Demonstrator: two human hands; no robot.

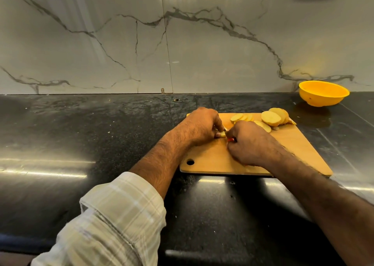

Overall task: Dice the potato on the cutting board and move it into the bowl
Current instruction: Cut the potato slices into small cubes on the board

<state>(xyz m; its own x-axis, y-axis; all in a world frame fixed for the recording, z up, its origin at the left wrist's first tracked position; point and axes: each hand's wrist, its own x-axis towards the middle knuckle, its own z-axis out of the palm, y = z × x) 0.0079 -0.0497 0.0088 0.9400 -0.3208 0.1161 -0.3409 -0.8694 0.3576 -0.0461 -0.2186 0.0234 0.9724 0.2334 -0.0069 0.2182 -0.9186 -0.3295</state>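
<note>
A wooden cutting board (287, 152) lies on the black counter. Round potato slices (271, 118) are fanned along its far edge. My left hand (199, 127) presses down on a small potato piece (222, 134) near the board's left side. My right hand (250, 143) is closed around a knife with a red handle (231, 139); the blade is hidden between my hands, right beside the potato piece. A yellow bowl (323, 93) stands at the back right, beyond the board, and what it holds is not visible.
The glossy black counter (91, 144) stretches wide to the left of the board. A marble-patterned wall (182, 42) rises behind it. The board has a hanging hole (190, 161) at its near left corner.
</note>
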